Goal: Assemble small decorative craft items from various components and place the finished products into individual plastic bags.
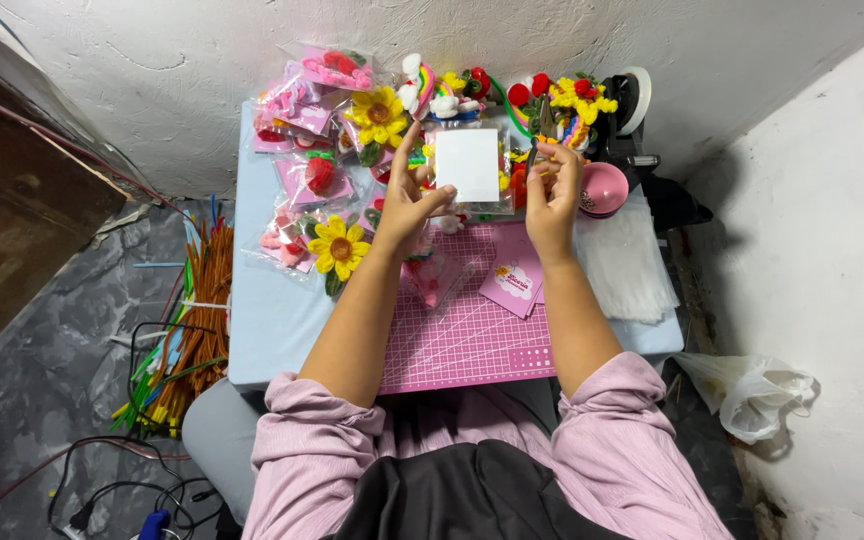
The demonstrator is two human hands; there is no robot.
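Observation:
A clear packet with a white card (468,166) is held up between both hands above a small table. My left hand (407,205) grips the packet's left edge, with one finger raised along its side. On the packet's right edge my right hand (554,195) pinches with fingertips. Below the hands lies a pink cutting mat (472,335) with a small pink card (513,282) on it. Bagged pipe-cleaner flowers surround the hands, among them a yellow sunflower (339,247) beside my left wrist.
More bagged craft pieces (302,110) crowd the back of the light-blue table (267,310). A pink bowl (602,188) and a stack of clear bags (627,265) sit at right. Pipe cleaners (187,330) and cables lie on the floor at left; a plastic bag (752,392) at right.

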